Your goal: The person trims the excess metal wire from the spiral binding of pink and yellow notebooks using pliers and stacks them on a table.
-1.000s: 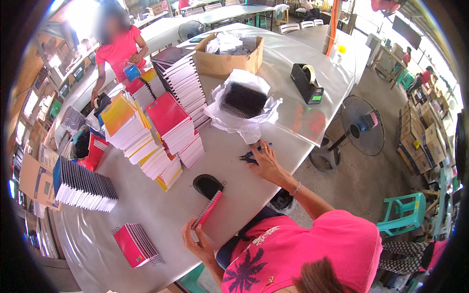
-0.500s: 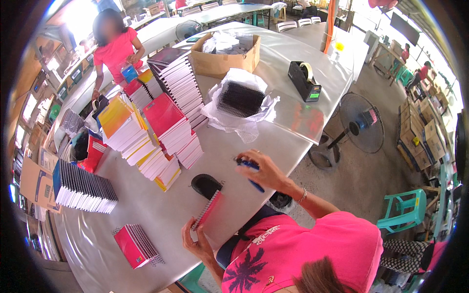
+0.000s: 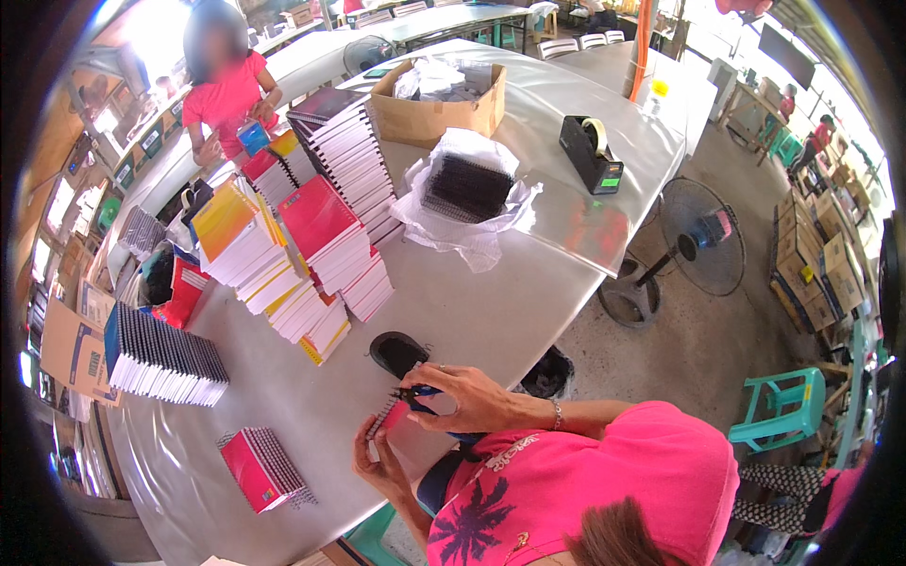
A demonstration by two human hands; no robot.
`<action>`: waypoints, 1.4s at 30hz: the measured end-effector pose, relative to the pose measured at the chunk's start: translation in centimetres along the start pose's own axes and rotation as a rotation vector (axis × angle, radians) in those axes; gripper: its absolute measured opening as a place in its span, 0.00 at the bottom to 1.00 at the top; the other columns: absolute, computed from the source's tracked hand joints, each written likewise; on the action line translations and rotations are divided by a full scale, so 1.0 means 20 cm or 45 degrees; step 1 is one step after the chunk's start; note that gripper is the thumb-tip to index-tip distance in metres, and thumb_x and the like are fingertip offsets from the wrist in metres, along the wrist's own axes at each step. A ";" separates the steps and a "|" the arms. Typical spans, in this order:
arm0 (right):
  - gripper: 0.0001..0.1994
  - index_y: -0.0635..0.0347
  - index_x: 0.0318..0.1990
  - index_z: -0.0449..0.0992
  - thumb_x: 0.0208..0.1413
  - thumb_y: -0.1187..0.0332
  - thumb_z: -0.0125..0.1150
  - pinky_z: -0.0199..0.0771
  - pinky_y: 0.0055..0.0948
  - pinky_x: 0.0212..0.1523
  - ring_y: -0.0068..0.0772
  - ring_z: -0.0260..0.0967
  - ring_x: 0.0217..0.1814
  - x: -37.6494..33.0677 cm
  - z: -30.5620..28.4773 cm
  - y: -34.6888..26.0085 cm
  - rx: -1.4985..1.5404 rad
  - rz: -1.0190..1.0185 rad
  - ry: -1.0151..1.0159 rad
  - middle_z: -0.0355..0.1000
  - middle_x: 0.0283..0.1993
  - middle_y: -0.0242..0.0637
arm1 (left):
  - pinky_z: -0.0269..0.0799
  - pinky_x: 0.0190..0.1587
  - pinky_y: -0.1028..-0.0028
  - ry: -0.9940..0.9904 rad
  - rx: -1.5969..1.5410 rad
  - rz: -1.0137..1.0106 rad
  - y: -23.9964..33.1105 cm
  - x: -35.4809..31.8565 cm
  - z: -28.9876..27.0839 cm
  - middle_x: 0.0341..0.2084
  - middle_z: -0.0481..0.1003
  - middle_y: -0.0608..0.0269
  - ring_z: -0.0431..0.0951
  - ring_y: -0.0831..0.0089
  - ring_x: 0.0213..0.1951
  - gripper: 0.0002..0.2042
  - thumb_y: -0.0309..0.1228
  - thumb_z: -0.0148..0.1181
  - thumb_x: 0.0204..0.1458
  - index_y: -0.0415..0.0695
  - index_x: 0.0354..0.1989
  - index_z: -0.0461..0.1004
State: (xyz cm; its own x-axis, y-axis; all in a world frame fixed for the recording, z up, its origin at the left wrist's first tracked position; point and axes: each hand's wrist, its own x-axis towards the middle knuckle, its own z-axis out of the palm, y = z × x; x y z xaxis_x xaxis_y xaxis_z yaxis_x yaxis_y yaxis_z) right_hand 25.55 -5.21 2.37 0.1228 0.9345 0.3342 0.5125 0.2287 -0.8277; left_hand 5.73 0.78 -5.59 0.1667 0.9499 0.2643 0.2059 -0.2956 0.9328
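My left hand (image 3: 381, 460) grips the lower end of a small red spiral notebook (image 3: 386, 416), held over the near edge of the table. Closed around blue-handled pliers (image 3: 423, 400), my right hand (image 3: 472, 396) has their dark jaws at the upper end of the notebook's coil. My fingers and the pliers cover much of the notebook. Just beyond them a black oval tray (image 3: 398, 352) lies on the table. To the left rests a row of red spiral notebooks (image 3: 262, 469). Black binding coils (image 3: 467, 187) sit on crumpled white wrapping farther away.
Tall stacks of yellow notebooks (image 3: 247, 255) and red notebooks (image 3: 326, 224) stand mid-table. A cardboard box (image 3: 439, 115) and black tape dispenser (image 3: 592, 158) are farther back. At the right are a floor fan (image 3: 694, 241) and green stool (image 3: 783, 410). Another person (image 3: 226, 99) stands across the table.
My right hand has moved left and down with the pliers, bringing them to the notebook's coil. My left hand still holds the notebook. Across the table, the other person's arm has moved up.
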 end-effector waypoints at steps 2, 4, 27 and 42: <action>0.22 0.58 0.52 0.69 0.51 0.61 0.64 0.72 0.40 0.49 0.48 0.72 0.49 0.00 0.01 0.01 -0.010 -0.014 -0.016 0.72 0.50 0.40 | 0.72 0.45 0.74 0.010 -0.045 -0.019 -0.01 0.00 0.00 0.41 0.77 0.55 0.77 0.72 0.40 0.15 0.33 0.58 0.59 0.33 0.48 0.74; 0.22 0.57 0.52 0.68 0.51 0.61 0.63 0.72 0.42 0.48 0.50 0.71 0.49 0.00 0.01 0.01 -0.014 -0.013 -0.027 0.71 0.50 0.41 | 0.72 0.45 0.74 0.016 -0.079 -0.027 -0.01 0.00 0.01 0.41 0.77 0.56 0.77 0.73 0.40 0.15 0.33 0.58 0.59 0.33 0.48 0.74; 0.23 0.59 0.53 0.69 0.51 0.60 0.64 0.74 0.42 0.50 0.52 0.72 0.49 -0.04 0.13 0.02 0.011 -0.040 -0.137 0.72 0.50 0.47 | 0.72 0.46 0.74 0.107 -0.346 -0.106 0.03 0.00 0.05 0.37 0.79 0.57 0.78 0.72 0.40 0.10 0.23 0.58 0.56 0.33 0.45 0.76; 0.18 0.58 0.47 0.74 0.49 0.62 0.66 0.77 0.38 0.44 0.48 0.73 0.46 -0.02 0.17 0.00 -0.094 -0.240 -0.038 0.74 0.44 0.39 | 0.71 0.48 0.72 0.074 -0.237 -0.108 0.02 0.02 0.01 0.36 0.81 0.58 0.79 0.73 0.40 0.08 0.20 0.59 0.53 0.35 0.41 0.79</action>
State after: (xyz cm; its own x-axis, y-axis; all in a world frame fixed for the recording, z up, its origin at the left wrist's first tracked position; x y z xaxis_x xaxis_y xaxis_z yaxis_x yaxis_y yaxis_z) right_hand 22.56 -4.70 0.77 -0.0062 0.8849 0.4657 0.5851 0.3809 -0.7160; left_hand 6.01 0.96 -5.06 0.0997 0.9764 0.1916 0.0345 -0.1958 0.9800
